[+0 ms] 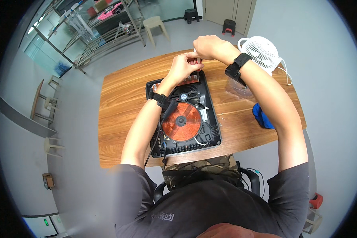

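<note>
An induction cooker base [215,133] lies opened on the table, its black housing showing a round copper coil [188,115] and a black fan [183,96]. Along its far edge runs a brown circuit board [189,80], partly covered by my left hand. My right hand [210,47] is closed in a fist above the far right corner, around what looks like a screwdriver [198,62] with red and white parts; most of it is hidden. Just below, my left hand [183,68] pinches its fingers together beside the tool, and what they hold is hidden.
A white fan [261,51] with a cord stands at the table's far right. Nearer are a clear plastic container [238,88] with small parts and a blue cloth-like item [261,116]. A black cable [156,139] hangs from my left wrist strap across the housing. Wooden table [121,111].
</note>
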Demonstrator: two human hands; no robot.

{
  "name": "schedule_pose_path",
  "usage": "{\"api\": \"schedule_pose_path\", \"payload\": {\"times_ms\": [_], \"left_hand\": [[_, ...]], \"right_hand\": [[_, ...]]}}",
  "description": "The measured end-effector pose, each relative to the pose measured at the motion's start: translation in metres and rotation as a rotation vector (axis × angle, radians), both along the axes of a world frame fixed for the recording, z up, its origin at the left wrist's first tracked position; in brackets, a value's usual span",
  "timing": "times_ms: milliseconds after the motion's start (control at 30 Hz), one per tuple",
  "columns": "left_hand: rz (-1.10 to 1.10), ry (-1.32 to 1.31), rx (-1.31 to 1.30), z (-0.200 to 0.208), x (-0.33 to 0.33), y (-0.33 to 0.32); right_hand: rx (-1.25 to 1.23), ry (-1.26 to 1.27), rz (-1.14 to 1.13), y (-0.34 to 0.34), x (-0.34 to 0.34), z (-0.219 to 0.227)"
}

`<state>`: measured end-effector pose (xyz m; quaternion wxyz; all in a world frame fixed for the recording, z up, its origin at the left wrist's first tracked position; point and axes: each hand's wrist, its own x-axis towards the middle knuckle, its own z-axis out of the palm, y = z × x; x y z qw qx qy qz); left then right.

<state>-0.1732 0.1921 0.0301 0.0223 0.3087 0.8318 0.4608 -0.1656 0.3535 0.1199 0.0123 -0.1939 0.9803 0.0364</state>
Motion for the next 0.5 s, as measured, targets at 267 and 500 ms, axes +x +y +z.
{"api": "schedule_pose_path", "payload": {"times_ms": [267, 500], "left_hand": [[0.085, 0.066, -0.08, -0.013, -0.01, 0.003], [0.062, 0.021, 0.082, -0.011, -0.008, 0.005]], "right_hand": [[-0.117, -0.035, 0.125, 0.008, -0.001, -0.004], [0.02, 0.0, 0.017, 0.002, -0.006, -0.003]]}}
